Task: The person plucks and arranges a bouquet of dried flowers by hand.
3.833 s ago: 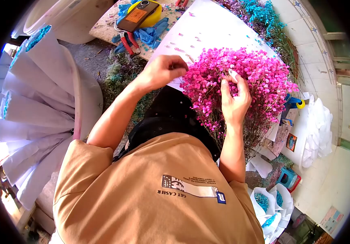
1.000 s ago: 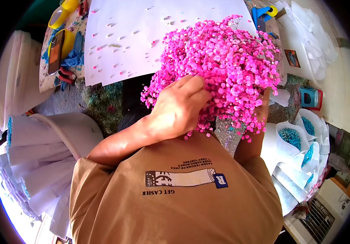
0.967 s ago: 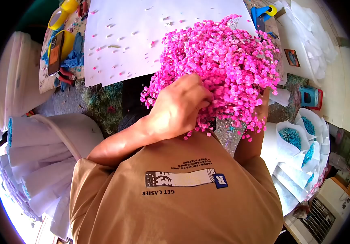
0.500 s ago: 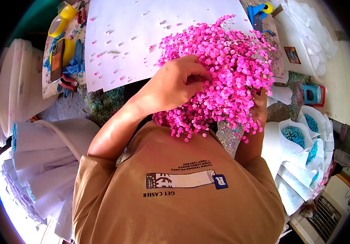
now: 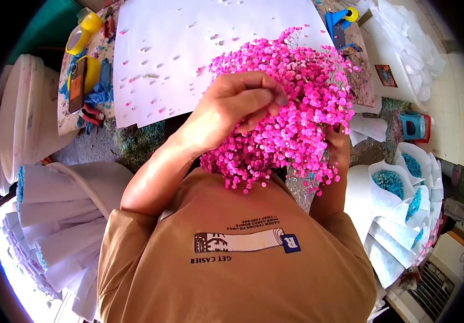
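we see the pink flowers (image 5: 302, 102) bunched in front of our chest, overlapping the near edge of the white sheet (image 5: 156, 70). our left hand (image 5: 245, 102) is over their left side, fingers curled in toward the thumb; whether a blossom is pinched there we cannot tell. our right hand (image 5: 338, 144) is mostly hidden behind the bunch at its right; we cannot tell its grip, and the stems are out of sight.

containers: to our left, a large tub (image 5: 84, 185) holds white-wrapped bundles (image 5: 62, 226), turquoise showing at some edges. to our right, white paper cones (image 5: 404, 207) stand packed together, the upper ones open around turquoise blooms (image 5: 388, 183). farther up on that side, a white bin (image 5: 385, 46) carries crumpled white wrapping (image 5: 418, 59).

on the work table (image 5: 104, 51), left of the sheet: phone (image 5: 77, 83), yellow rolls (image 5: 77, 41), blue gloves (image 5: 101, 90).
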{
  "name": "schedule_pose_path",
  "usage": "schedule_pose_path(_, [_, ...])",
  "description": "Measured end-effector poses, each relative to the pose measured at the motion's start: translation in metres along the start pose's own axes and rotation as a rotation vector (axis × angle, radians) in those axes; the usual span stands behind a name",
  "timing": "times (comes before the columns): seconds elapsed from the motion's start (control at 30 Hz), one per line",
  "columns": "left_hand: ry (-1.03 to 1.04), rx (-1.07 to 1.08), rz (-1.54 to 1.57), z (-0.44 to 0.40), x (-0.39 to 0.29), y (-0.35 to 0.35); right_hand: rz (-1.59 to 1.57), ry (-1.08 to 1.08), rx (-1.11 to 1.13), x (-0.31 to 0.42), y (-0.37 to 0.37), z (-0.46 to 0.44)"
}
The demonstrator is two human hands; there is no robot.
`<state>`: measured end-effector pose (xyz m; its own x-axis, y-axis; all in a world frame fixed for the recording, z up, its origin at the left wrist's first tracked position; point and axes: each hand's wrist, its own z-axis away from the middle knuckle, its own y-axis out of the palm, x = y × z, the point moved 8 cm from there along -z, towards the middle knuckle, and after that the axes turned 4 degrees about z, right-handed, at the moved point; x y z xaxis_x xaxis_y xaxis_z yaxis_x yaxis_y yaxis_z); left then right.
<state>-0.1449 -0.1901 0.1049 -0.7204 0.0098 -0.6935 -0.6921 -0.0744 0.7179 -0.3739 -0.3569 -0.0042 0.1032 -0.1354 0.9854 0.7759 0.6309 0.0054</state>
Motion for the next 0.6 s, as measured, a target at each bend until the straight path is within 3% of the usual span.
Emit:
schedule_pose_path(0.07, [0.173,-0.146,-0.676,-0.009,-0.007,-0.002,-0.020,-0.018,0.028,0.000,0.001,-0.001])
schedule_pose_path(0.1, [0.252,-0.159,-0.805,-0.010,-0.012,0.004,-0.024,-0.025,0.032,0.003,0.004,-0.001])
schedule_pose_path(0.13, [0.253,-0.155,-0.806,-0.012,-0.012,0.005,-0.029,-0.031,0.035,0.006,0.007,-0.001])
schedule_pose_path(0.23, [0.483,-0.150,-1.193,-0.013,-0.019,0.022,-0.020,-0.060,0.052,0.015,0.014,0.000])
schedule_pose_path(0.33, [0.485,-0.143,-1.299,-0.015,-0.017,0.025,-0.016,-0.040,0.081,0.014,0.015,-0.001])
schedule_pose_path(0.47, [0.588,-0.155,-1.024,-0.003,-0.025,0.016,0.028,-0.093,0.071,0.026,0.017,0.001])
schedule_pose_path(0.53, [0.123,-0.196,-0.312,0.006,-0.006,-0.009,0.049,-0.120,0.032,0.025,0.015,0.001])
schedule_pose_path(0.6, [0.072,-0.080,-0.209,0.019,-0.001,-0.001,0.061,-0.100,0.031,0.022,0.013,0.000])
